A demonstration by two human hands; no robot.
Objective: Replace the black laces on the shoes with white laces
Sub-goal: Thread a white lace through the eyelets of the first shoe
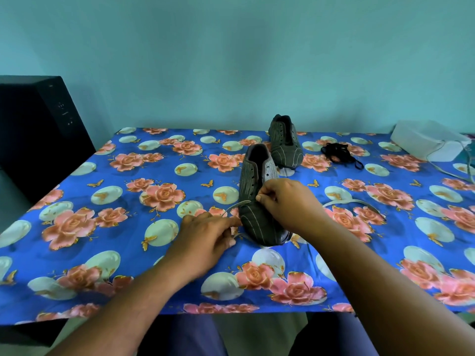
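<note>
From the head camera, the near dark striped shoe (259, 201) stands around the middle of the desk with the blue flowered cloth (102, 227), toe toward the near edge. The left hand (208, 235) pinches the thin white lace (237, 204) beside the toe; the right hand (285, 201) pinches it on the shoe's eyelets. The second dark striped shoe (284, 142) and the loose black laces (339, 151) lie near the far edge.

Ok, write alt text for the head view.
Both hands thread a white lace into the near shoe on a floral tablecloth. Behind it stands the second shoe, unlaced, with black laces piled to its right.
</note>
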